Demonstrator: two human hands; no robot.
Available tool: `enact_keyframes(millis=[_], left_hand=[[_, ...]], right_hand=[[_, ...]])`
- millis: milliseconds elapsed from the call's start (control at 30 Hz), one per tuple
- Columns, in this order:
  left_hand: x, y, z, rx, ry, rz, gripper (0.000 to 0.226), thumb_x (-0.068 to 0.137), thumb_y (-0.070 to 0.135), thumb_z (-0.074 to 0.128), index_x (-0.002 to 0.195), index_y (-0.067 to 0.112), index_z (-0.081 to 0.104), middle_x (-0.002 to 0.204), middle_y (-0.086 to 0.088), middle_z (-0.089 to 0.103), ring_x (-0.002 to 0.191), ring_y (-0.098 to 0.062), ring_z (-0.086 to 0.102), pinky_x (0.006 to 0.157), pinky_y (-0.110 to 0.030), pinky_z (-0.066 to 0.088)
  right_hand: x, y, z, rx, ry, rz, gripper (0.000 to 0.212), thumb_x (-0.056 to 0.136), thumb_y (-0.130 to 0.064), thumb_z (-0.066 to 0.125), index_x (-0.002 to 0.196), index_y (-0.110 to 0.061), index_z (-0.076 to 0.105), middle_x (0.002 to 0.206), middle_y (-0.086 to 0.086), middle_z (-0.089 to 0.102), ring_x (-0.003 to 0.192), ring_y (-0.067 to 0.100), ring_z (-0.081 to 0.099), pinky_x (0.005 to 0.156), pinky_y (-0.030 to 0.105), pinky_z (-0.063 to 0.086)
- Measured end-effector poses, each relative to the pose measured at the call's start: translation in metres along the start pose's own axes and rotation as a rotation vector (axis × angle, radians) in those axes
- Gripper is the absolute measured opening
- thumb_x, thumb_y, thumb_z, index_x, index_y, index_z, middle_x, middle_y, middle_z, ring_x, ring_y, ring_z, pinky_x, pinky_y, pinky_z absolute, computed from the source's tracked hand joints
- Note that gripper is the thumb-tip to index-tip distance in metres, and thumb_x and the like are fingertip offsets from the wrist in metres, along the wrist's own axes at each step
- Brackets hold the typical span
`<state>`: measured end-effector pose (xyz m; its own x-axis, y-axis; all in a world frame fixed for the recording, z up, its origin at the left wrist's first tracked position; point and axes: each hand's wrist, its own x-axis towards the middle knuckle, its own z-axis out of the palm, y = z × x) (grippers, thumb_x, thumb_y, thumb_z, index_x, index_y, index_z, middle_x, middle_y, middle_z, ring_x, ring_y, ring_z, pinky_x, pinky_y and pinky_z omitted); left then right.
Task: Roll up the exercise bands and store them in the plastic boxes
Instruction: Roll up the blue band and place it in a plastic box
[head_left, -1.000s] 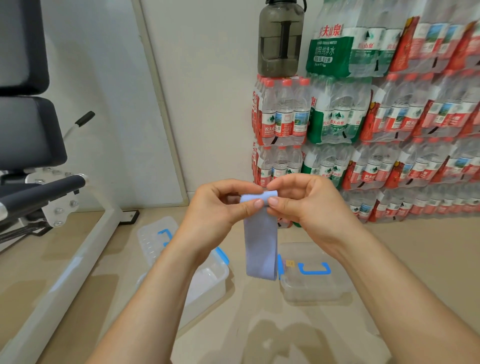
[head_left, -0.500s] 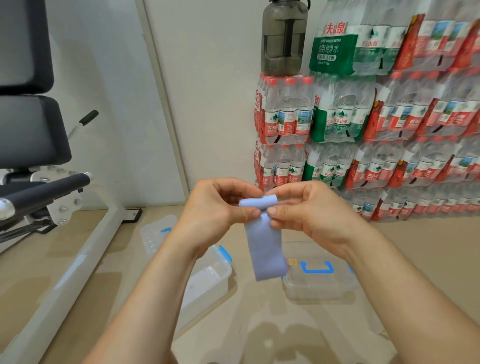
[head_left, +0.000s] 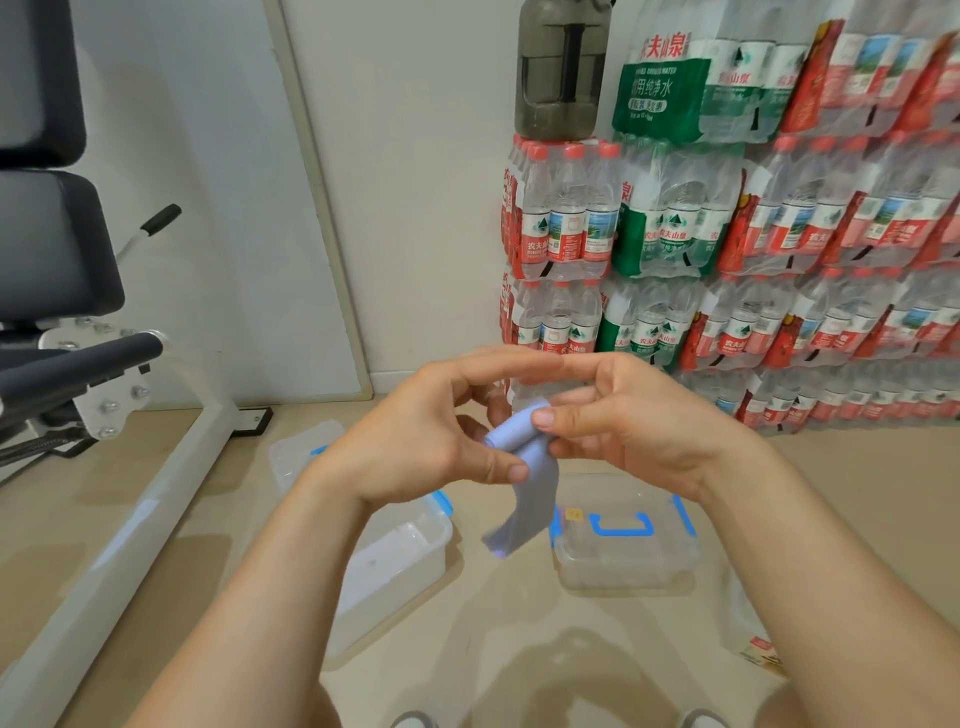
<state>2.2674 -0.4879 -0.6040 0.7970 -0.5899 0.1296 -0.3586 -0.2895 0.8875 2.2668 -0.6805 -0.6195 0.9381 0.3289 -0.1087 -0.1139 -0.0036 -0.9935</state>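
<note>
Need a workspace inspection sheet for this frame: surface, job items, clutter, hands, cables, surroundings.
Surface: glossy beige floor.
Job's things: light blue band partly rolled, tail hanging; open plastic box on the left, lidded box on the right.
Clutter: small packet on the floor at right.
Grippers: left hand and right hand both pinch the band's roll, above the boxes.
Cables: dark cord or strap under the bench, unclear which.
Surroundings: exercise bench at left; water bottle packs stacked by the wall, dark jug on top.
</note>
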Motion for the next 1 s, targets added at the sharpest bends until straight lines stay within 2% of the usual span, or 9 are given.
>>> enact_keyframes(millis=[67,133,200,267,400,600,767,900,1000], left_hand=[[-0.003,0.002,-0.001,0.025,-0.113,-0.015,0.074,0.061,-0.009,0.08,0.119,0.034,0.063,0.106,0.021,0.064,0.079,-0.009,0.049,0.069,-0.02,0.048],[-0.005,0.004,-0.001,0.051,-0.183,-0.031,0.072,0.059,-0.001,0.083,0.117,0.038,0.065,0.093,0.013,0.065,0.081,-0.013,0.052,0.07,-0.02,0.047],[-0.006,0.006,-0.002,0.05,-0.211,-0.037,0.071,0.058,0.004,0.082,0.115,0.041,0.064,0.096,0.005,0.066,0.085,-0.018,0.055,0.073,-0.022,0.05],[-0.008,0.006,-0.002,0.037,-0.224,-0.034,0.07,0.058,0.003,0.082,0.116,0.037,0.064,0.1,0.008,0.067,0.09,-0.014,0.058,0.075,-0.025,0.052],[-0.008,0.005,-0.001,0.048,-0.148,-0.025,0.06,0.056,0.002,0.085,0.108,0.027,0.069,0.101,-0.004,0.07,0.084,-0.013,0.057,0.069,-0.023,0.052],[-0.01,0.003,-0.004,0.013,-0.031,0.007,0.056,0.05,0.005,0.085,0.099,0.028,0.071,0.097,0.004,0.073,0.089,-0.013,0.066,0.084,-0.021,0.053],[-0.01,0.004,-0.004,0.11,0.042,-0.009,0.057,0.057,-0.001,0.086,0.099,0.034,0.068,0.094,0.01,0.074,0.09,-0.012,0.069,0.084,-0.027,0.056],[-0.01,0.008,0.003,0.189,0.047,0.021,0.067,0.064,-0.002,0.082,0.107,0.046,0.062,0.105,0.012,0.07,0.086,-0.008,0.069,0.081,-0.025,0.056],[-0.009,0.008,0.008,0.274,0.082,0.026,0.075,0.065,-0.004,0.08,0.099,0.057,0.054,0.1,0.019,0.066,0.078,-0.004,0.066,0.078,-0.022,0.055]], right_hand=[[-0.002,0.0,-0.004,0.01,-0.092,0.038,0.051,0.075,0.004,0.071,0.123,-0.008,0.059,0.095,0.021,0.067,0.08,0.019,0.066,0.068,0.026,0.054],[-0.003,0.0,-0.005,0.018,-0.141,0.066,0.057,0.07,0.001,0.071,0.125,-0.006,0.056,0.096,0.018,0.063,0.079,0.017,0.064,0.066,0.025,0.054],[-0.003,0.0,-0.005,0.024,-0.175,0.075,0.059,0.07,0.0,0.07,0.126,-0.006,0.054,0.098,0.017,0.06,0.08,0.018,0.062,0.066,0.025,0.053],[-0.003,0.0,-0.005,0.02,-0.199,0.068,0.056,0.071,-0.001,0.07,0.125,-0.007,0.057,0.098,0.014,0.062,0.083,0.018,0.062,0.068,0.026,0.053],[-0.004,0.001,-0.005,0.012,-0.194,0.061,0.051,0.072,-0.004,0.069,0.122,-0.009,0.06,0.097,0.013,0.066,0.081,0.015,0.066,0.068,0.024,0.053],[-0.005,0.001,0.001,-0.023,-0.195,0.051,0.047,0.079,-0.01,0.071,0.124,-0.008,0.057,0.096,0.007,0.064,0.077,0.015,0.059,0.063,0.021,0.051],[-0.004,0.004,0.003,-0.152,-0.164,-0.007,0.029,0.086,0.0,0.062,0.111,-0.015,0.068,0.089,0.0,0.075,0.085,0.009,0.068,0.08,0.027,0.053],[-0.003,0.005,0.006,-0.238,-0.105,-0.042,0.034,0.086,0.002,0.063,0.115,-0.017,0.067,0.099,0.009,0.075,0.092,0.012,0.065,0.09,0.039,0.05],[-0.003,0.005,0.006,-0.22,-0.081,-0.05,0.034,0.086,0.004,0.063,0.116,-0.012,0.066,0.107,0.019,0.071,0.097,0.018,0.066,0.099,0.046,0.047]])
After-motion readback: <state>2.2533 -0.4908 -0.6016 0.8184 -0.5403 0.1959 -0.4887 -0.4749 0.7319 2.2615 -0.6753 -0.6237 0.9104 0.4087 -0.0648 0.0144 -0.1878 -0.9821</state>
